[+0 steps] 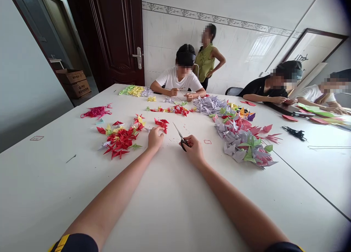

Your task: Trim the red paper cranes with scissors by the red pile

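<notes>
Well, on the head camera I had both hands low over the white desk (55,179). The right hand (193,149) was closed narrowly around a pair of black-handled scissors (181,138), their blades slanting up and to the left above a scatter of tiny paper specks (175,138). The left hand (155,138) sat curled on the desk, just below a small cluster of red origami cranes (161,124); I could not tell whether its fingers pinched anything. A larger heap of red origami cranes (119,142) lay to the left, and a pile of lilac and green paper flowers (241,146) lay to the right. The only containers I could make out were two stacked cardboard cartons (72,82) beyond the desk, near the doorway, and what they held was hidden from me.
</notes>
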Motion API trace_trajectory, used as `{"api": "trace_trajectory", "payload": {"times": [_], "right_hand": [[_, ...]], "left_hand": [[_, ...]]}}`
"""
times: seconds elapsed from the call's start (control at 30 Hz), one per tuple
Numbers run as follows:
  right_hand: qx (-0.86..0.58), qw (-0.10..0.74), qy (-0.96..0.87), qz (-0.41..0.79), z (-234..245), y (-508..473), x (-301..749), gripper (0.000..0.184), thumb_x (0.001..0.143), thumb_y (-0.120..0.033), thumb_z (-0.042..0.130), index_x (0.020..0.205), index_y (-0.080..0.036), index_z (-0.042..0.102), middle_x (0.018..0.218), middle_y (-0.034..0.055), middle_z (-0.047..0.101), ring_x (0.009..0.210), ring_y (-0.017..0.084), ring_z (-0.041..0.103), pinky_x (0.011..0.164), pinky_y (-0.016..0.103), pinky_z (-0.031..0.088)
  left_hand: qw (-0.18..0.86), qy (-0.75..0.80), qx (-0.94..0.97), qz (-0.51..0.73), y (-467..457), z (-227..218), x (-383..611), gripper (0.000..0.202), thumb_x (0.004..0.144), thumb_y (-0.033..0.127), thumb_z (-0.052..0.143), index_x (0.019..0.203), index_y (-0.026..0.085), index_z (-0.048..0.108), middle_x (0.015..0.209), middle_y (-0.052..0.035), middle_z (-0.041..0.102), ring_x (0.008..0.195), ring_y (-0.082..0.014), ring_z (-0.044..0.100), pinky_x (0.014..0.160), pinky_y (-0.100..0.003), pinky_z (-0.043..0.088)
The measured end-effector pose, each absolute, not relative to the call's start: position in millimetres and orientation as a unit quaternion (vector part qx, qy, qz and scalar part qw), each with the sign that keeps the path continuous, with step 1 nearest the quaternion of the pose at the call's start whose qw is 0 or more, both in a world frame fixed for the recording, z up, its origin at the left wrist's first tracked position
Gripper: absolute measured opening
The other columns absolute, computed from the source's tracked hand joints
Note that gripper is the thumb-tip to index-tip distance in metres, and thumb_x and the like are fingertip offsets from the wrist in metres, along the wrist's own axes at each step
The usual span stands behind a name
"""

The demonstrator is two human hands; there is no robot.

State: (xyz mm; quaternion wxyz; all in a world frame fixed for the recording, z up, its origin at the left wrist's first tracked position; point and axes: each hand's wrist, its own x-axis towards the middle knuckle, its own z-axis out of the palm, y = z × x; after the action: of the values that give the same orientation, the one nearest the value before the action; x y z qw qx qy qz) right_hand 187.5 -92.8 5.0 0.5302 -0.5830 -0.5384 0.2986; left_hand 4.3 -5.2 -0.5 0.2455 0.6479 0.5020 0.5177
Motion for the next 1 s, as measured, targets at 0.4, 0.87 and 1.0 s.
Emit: {"api": "trace_trajectory", "payload": {"times": [0.4,0.87,1.0], "right_hand": [[-0.560,0.475,-0.645,0.212,-2,-98,183,0.019,0.073,-0.032,0.062,0.090,-0.025,0.061,0.073,-0.0009,0.063,0.058,0.013,0.043,0.056,0.026,0.035],[-0.559,0.489,-0.629,0.229,1,-96,181,0.018,0.071,-0.030,0.062,0.087,-0.024,0.060,0.074,-0.0009,0.067,0.058,0.013,0.046,0.057,0.026,0.038],[-0.556,0.489,-0.630,0.234,0,-95,181,0.018,0.072,-0.032,0.062,0.088,-0.024,0.059,0.072,-0.0014,0.067,0.059,0.014,0.049,0.058,0.026,0.039]], "left_hand": [[0.120,0.660,0.572,0.472,-10,0,-6,0.054,0.063,0.010,0.070,0.114,0.021,0.058,0.140,-0.0209,0.047,0.140,-0.0432,0.027,0.111,-0.065,0.012],[0.092,0.644,0.668,0.362,-10,7,-7,0.044,0.080,0.013,0.055,0.121,0.024,0.064,0.120,-0.0109,0.063,0.115,-0.0297,0.053,0.094,-0.040,0.043],[0.089,0.654,0.679,0.321,-10,6,-6,0.042,0.081,0.018,0.055,0.122,0.022,0.065,0.122,-0.0122,0.064,0.118,-0.0335,0.052,0.095,-0.046,0.042]]}}
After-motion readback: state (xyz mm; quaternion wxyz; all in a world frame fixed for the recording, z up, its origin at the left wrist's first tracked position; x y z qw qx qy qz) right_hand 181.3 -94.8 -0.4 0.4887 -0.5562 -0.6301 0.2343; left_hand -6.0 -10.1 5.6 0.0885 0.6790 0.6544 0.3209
